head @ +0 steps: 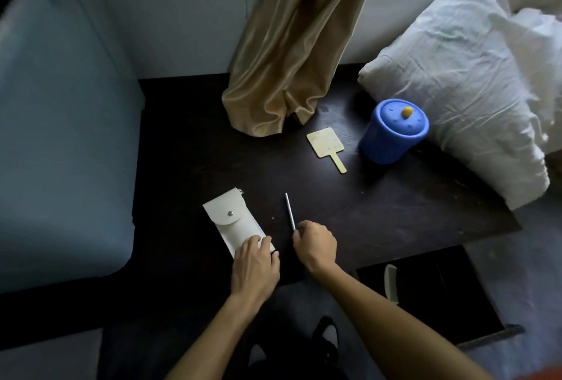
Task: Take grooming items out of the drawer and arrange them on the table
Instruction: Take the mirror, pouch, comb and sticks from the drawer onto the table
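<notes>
A white snap pouch (pixel 234 221) lies near the front left of the dark table (pixel 395 212), and my left hand (pixel 254 267) rests on its near end, fingers curled over it. My right hand (pixel 316 245) is closed on the near end of a thin silver metal tool (pixel 290 210) that lies on the table pointing away from me. A small cream hand mirror (pixel 324 143) lies flat farther back. A blue lidded jar (pixel 392 131) with a yellow knob stands to its right. The open drawer (pixel 431 291) at the lower right holds a pale comb (pixel 390 284).
A tan curtain (pixel 289 54) hangs down onto the table's back edge. A white pillow (pixel 474 75) overlaps the right side of the table. A blue cushioned seat (pixel 60 136) stands at the left. My dark shoes (pixel 327 334) are below the table's front edge.
</notes>
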Available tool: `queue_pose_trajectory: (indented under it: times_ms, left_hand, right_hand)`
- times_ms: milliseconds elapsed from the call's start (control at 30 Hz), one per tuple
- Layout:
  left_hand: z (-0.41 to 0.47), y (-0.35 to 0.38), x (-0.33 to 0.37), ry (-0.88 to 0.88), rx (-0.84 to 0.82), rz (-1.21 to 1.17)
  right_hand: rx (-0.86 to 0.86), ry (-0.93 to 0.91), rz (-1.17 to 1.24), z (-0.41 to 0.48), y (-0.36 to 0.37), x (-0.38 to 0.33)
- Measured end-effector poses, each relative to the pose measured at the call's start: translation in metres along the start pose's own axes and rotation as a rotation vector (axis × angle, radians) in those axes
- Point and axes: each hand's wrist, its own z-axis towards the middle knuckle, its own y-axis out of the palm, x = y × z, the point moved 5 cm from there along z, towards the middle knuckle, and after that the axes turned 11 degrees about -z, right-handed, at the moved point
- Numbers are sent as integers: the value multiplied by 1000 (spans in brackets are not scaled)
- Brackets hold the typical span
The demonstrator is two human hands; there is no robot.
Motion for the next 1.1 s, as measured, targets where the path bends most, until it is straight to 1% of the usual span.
queue_pose_trajectory:
  times_ms: [133,233,400,533,667,800,1100]
  left_hand:
    - [-3,5,12,21,-46,-1]
    - [-6,11,36,85,-104,1]
    - [-18,33,90,231,-211,51]
    - [-39,64,140,366,-322,57]
    - [-58,102,177,469,-420,107]
    - [-65,139,193,510,-503,155]
    - [-42,243,194,516,-629,221]
  right_hand:
    - [58,8,6,-14,-8,11]
    - [109,41,26,-35,-23,31]
    - [188,154,76,-78,-41,89]
    - [223,296,89,-114,-56,151]
    - [178,433,78,-139,-54,213]
    - [120,507,74,-139,-32,258]
    - [-24,554,106,-64,74,321]
